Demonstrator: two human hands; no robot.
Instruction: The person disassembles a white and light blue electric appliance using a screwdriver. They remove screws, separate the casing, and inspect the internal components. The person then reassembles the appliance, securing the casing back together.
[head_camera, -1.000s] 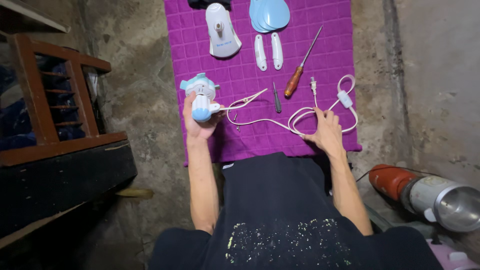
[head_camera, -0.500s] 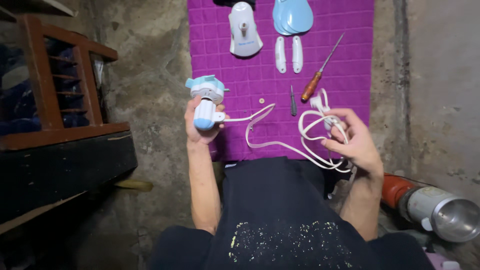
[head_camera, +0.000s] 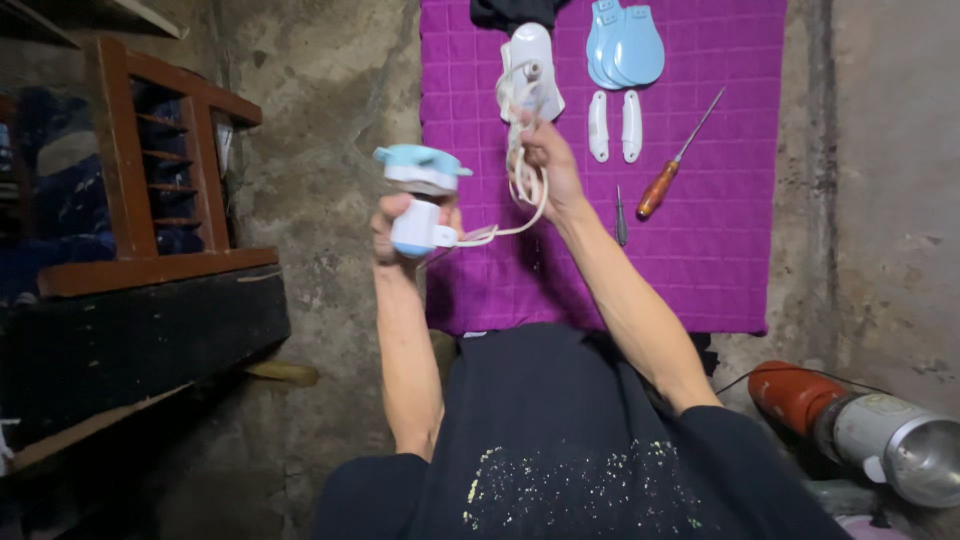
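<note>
Over the purple mat: both hands were up, each one holding something.
Left hand (head_camera: 400, 215): its fingers were wrapped tight around the small white and blue machine (head_camera: 420, 200), near 9 o'clock from the middle of the view.
Small machine: it stood upright in the fist, blue cap on top, above the mat's left edge.
Right hand (head_camera: 545, 160): its fingers were closed on a bunch of the white cord (head_camera: 520, 130), close to 12 o'clock.
White cord: it hung in loops from the right hand and ran down to the bottom of the small machine.
Purple mat (head_camera: 720, 260): it lay flat on the gray floor.
White shell (head_camera: 535, 60): on the mat, just past the right hand.
Blue covers (head_camera: 625, 45): at 1 o'clock, stacked.
Two white strips (head_camera: 615, 125): side by side under the blue covers.
Screwdriver (head_camera: 675, 160): wooden handle, slanted, at 2 o'clock.
Small dark tool (head_camera: 621, 215): just left of the screwdriver handle.
Wooden rack (head_camera: 140, 190): at 9 o'clock.
Red and silver tool (head_camera: 860, 425): at 4 o'clock, on the floor.
</note>
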